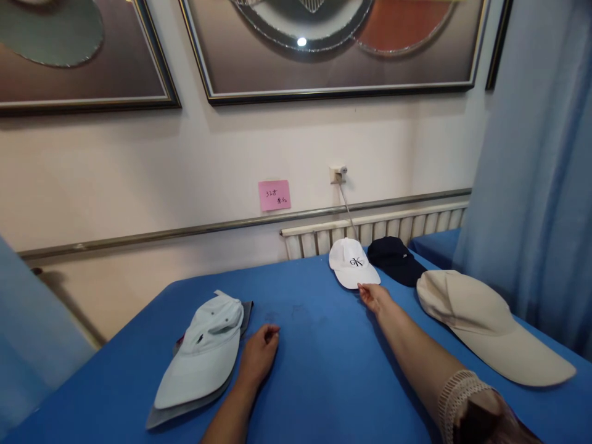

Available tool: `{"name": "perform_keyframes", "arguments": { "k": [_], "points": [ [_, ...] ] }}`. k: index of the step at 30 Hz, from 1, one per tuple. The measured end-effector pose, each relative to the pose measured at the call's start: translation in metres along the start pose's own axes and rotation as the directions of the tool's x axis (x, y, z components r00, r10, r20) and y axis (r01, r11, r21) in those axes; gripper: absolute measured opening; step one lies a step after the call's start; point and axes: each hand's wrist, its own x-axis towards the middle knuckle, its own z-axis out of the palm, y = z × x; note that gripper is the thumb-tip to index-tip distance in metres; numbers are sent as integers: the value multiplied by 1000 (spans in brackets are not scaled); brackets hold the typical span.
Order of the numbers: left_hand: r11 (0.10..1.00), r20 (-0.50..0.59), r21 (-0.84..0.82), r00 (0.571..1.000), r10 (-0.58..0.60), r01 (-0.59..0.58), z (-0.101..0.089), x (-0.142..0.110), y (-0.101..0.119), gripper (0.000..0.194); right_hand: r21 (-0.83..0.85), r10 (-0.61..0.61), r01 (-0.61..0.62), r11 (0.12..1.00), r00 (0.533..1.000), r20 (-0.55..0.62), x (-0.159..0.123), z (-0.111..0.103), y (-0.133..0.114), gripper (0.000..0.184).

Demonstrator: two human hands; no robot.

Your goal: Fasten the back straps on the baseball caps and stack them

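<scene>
A white baseball cap (pixel 348 258) with dark letters on its front lies toward the far edge of the blue surface. My right hand (pixel 372 297) reaches out to it, fingers closed on the front edge of its brim. My left hand (pixel 259 351) rests on the blue surface with curled fingers and nothing visible in them. Just left of that hand, a pale mint baseball cap (pixel 203 351) lies on top of a grey cap (pixel 185 412), which is mostly hidden beneath it.
Beside the white cap lies a dark navy cap (pixel 393 259). A beige long-brimmed cap (pixel 485 320) is nearer on the right. Behind the blue-covered table (pixel 305 382) are a radiator (pixel 319 242) and a wall pipe (pixel 208 229). Blue curtains (pixel 531 185) hang at both sides.
</scene>
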Motion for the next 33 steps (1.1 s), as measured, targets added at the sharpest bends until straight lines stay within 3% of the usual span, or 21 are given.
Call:
{"name": "perform_keyframes", "arguments": {
  "k": [15, 18, 24, 27, 30, 32, 33],
  "points": [
    [999, 40, 40, 999, -5, 3, -1, -2, 1, 25, 21, -20, 20, 1000, 1000, -21, -8, -5, 5, 24],
    [1000, 39, 14, 999, 6, -7, 1, -3, 0, 24, 25, -63, 64, 998, 997, -41, -16, -5, 4, 12],
    [1000, 21, 7, 1000, 12, -13, 2, -4, 0, 21, 23, -138, 140, 990, 986, -97, -47, -3, 6, 19],
    [999, -1, -11, 999, 35, -35, 4, -4, -2, 19, 12, -155, 157, 987, 981, -113, -77, 2, 20, 19],
    [999, -11, -2, 999, 47, -47, 7, -6, -1, 19, -4, -119, 119, 993, 993, -4, -137, 13, 34, 16],
    [998, -28, 17, 998, 55, -54, 7, -10, 2, 18, 6, -72, 72, 997, 979, 192, -198, 20, 34, 15],
    [998, -34, 29, 997, 63, -63, 8, -12, 4, 17, 38, -45, 32, 999, 895, 443, -231, 21, 30, 17]
  ]
}}
